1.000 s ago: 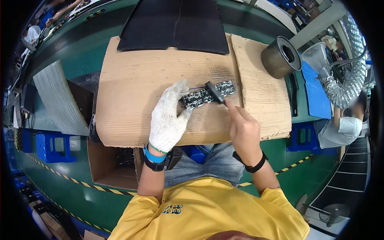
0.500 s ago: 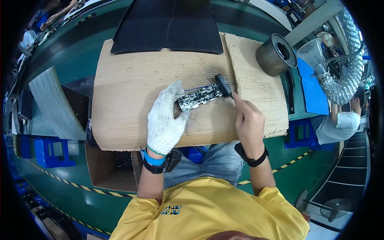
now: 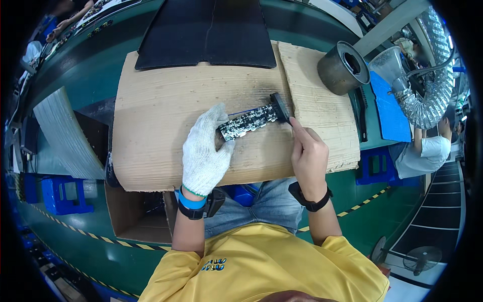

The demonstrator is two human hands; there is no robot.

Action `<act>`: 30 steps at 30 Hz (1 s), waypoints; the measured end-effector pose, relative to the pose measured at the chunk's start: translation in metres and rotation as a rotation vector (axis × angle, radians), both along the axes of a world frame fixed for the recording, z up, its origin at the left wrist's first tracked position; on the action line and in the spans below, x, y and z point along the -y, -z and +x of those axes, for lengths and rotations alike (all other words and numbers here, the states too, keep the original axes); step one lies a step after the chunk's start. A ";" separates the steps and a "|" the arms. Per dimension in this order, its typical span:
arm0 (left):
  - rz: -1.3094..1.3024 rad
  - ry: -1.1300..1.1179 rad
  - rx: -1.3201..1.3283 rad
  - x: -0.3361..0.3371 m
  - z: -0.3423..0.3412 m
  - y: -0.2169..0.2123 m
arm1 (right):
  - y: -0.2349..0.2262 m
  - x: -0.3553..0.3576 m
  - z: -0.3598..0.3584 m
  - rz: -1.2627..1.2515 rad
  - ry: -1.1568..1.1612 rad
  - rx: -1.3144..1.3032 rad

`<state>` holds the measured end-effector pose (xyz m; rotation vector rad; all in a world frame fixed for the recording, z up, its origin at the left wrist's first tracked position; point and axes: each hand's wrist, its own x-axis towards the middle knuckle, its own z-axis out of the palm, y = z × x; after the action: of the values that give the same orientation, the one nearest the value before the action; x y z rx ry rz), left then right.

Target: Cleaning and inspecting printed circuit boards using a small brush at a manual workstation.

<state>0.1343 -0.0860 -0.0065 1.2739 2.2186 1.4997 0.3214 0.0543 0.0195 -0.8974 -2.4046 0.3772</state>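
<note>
A narrow black circuit board [image 3: 247,124] dotted with small pale parts lies tilted over the cardboard, its left end gripped between thumb and fingers of my left hand [image 3: 205,151], which wears a white knit glove. At the board's right end stands the dark head of a black brush [image 3: 280,107]. My bare right hand [image 3: 310,151] is closed round the brush's handle, the index finger stretched along it. The bristles are hidden behind the brush head. A thin blue wire [image 3: 242,111] runs along the board's far edge.
Cardboard sheets [image 3: 151,110] cover the work surface, with dark smudges beyond the brush. A black panel [image 3: 201,35] lies at the far side. To the right are a metal canister [image 3: 343,69], a blue sheet [image 3: 387,108] and a silver duct [image 3: 425,105]. A cardboard box [image 3: 136,214] stands below left.
The surroundings have shifted slightly left in the picture. Both hands, the circuit board and the brush keep nearly the same positions relative to one another.
</note>
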 end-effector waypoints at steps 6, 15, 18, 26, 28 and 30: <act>0.013 0.015 -0.026 0.000 -0.001 0.001 | 0.000 -0.008 -0.005 0.024 0.090 -0.024; 0.041 0.034 -0.007 0.004 -0.001 0.005 | -0.016 0.030 0.001 0.041 -0.170 0.021; 0.058 0.033 0.010 0.003 -0.003 0.005 | -0.012 0.059 -0.007 0.026 -0.287 0.088; 0.043 -0.005 -0.001 0.000 0.001 0.003 | -0.001 0.013 -0.008 0.016 -0.091 0.031; 0.049 0.000 0.019 0.000 0.003 0.001 | -0.001 0.000 -0.008 0.033 0.026 0.061; 0.059 -0.001 0.003 0.000 0.002 0.003 | 0.002 -0.007 -0.010 0.065 0.076 0.013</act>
<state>0.1364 -0.0856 -0.0099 1.2864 2.1897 1.5771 0.3115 0.0608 0.0180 -0.9617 -2.3728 0.2639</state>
